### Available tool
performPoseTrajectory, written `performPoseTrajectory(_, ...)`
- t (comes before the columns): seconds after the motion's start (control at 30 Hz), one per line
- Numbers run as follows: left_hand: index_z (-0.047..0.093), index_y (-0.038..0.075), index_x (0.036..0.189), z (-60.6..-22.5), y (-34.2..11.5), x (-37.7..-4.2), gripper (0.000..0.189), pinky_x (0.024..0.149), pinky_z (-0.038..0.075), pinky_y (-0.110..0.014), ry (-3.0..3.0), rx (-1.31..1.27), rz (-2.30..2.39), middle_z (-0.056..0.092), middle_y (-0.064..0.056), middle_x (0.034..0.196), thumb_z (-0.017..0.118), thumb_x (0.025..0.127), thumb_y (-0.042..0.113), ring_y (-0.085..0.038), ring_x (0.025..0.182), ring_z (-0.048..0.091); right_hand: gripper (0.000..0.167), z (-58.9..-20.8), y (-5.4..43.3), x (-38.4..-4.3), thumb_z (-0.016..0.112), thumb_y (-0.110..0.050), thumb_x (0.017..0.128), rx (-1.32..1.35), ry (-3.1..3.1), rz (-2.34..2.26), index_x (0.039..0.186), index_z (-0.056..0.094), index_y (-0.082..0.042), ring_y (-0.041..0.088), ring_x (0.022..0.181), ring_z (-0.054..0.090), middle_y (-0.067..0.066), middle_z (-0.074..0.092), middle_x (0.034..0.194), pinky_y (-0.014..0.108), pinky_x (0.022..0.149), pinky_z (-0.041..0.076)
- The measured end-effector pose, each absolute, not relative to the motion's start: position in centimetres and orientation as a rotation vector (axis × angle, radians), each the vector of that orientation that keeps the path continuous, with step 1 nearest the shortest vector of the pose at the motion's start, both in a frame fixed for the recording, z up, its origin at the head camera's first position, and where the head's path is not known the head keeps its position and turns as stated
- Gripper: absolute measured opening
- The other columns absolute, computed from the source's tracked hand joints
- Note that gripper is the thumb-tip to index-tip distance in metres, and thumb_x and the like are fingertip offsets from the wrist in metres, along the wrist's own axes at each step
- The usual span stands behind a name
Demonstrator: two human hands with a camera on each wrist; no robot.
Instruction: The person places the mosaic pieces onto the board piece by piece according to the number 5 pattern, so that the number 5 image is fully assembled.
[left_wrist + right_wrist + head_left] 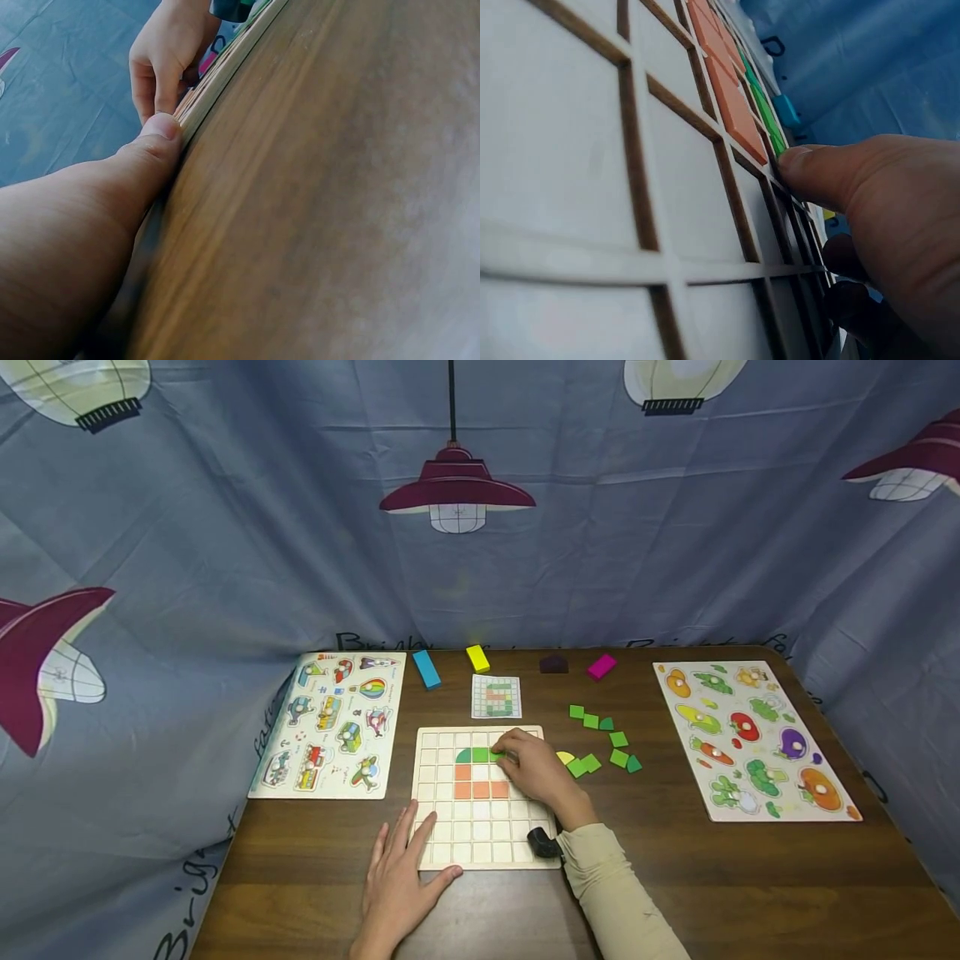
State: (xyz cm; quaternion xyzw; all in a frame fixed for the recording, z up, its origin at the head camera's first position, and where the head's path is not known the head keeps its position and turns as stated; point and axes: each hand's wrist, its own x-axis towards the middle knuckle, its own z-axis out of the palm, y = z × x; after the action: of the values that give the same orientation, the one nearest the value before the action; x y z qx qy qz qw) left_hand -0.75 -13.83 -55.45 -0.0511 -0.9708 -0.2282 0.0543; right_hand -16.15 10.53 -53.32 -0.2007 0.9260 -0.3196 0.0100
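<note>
A pale wooden grid board (442, 835) lies on the table. My left hand (401, 881) rests on its front left corner with fingers spread, the thumb (161, 127) at the near edge. Over the upper middle of the grid, my right hand (534, 768) pinches a green square tile (495, 757) with thumb and forefinger, at the right end of a green row. That row also holds a rounded dark green tile (464, 755) and another green square (481, 755). Several orange tiles (481, 790) sit in cells below, also seen beside my right thumb (810, 169) in the right wrist view.
Behind the board lies a pattern card (496, 697). Loose green tiles (618, 739) and a yellow piece (565, 757) are to the right. Blue (427, 669), yellow (477, 658), dark (554, 665) and magenta (602, 667) blocks line the back. Picture boards flank left (327, 727) and right (757, 743).
</note>
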Motion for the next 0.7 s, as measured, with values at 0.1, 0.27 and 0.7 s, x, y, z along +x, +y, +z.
performPoseTrajectory(0.1, 0.054, 0.022, 0.148, -55.5, -13.9, -0.8, 0.087, 0.125, 0.020, -0.047, -2.947, -0.157, -0.692, 0.034, -0.010, 0.166, 0.073, 0.079, 0.070, -0.031, 0.148, 0.044, 0.017, -53.3, 10.6, -16.1, 0.072, -0.014, 0.095, -0.620, 2.898, -1.009, 0.111, 0.078, -0.014, 0.026, 0.112, 0.069, -0.001, 0.072, 0.116, 0.044, 0.097, 0.058)
performPoseTrajectory(0.27, 0.055, 0.021, 0.148, -55.6, -13.9, -0.7, 0.087, 0.124, 0.022, -0.045, -2.927, -0.163, -0.684, 0.035, -0.009, 0.166, 0.075, 0.078, 0.069, -0.030, 0.147, 0.045, 0.018, -53.4, 10.6, -16.1, 0.074, -0.015, 0.094, -0.608, 2.911, -1.005, 0.112, 0.079, -0.014, 0.026, 0.113, 0.069, 0.000, 0.072, 0.117, 0.044, 0.099, 0.057)
performPoseTrajectory(0.7, 0.055, 0.023, 0.148, -55.7, -13.9, -0.7, 0.087, 0.124, 0.020, -0.041, -2.926, -0.152, -0.686, 0.034, -0.008, 0.166, 0.076, 0.077, 0.069, -0.029, 0.149, 0.043, 0.021, -53.6, 14.7, -15.1, 0.073, -0.021, 0.095, -0.438, 2.963, -1.071, 0.114, 0.078, -0.012, 0.023, 0.101, 0.068, 0.003, 0.070, 0.120, 0.042, 0.085, 0.059)
